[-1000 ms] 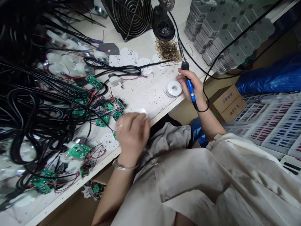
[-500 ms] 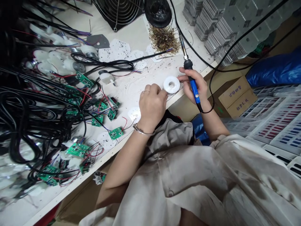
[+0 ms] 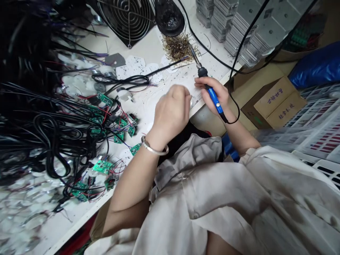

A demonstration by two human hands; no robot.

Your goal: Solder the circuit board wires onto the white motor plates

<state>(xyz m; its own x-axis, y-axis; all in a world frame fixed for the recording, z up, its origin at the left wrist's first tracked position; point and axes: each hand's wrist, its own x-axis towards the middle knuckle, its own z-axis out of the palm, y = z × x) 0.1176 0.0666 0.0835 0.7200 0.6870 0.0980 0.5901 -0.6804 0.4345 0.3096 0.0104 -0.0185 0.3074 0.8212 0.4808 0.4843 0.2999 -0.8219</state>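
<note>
My right hand [image 3: 216,94] is wrapped round the blue handle of a soldering iron [image 3: 211,92]. The iron's metal tip points up and away, over a heap of brown crumbs [image 3: 176,49]. Left of it, my left hand [image 3: 172,108] is raised near the table's front edge, its fingers closed. A sliver of a white spool [image 3: 191,101] shows at these fingertips; the back of the hand hides most of it. Green circuit boards [image 3: 102,166] with thin red and black wires lie to the left of my left forearm.
Bundled black cables [image 3: 53,148] and white plastic parts [image 3: 23,198] crowd the table's left. A black fan [image 3: 129,21] and a dark dish [image 3: 170,17] stand at the back. Stacked metal plates [image 3: 247,35] are back right. A cardboard box [image 3: 276,102] and white crates [image 3: 321,141] lie beyond the edge.
My left hand has closed on the white spool, which has left its place on the table and is mostly hidden. My right hand and the soldering iron have shifted slightly left. The view has moved.
</note>
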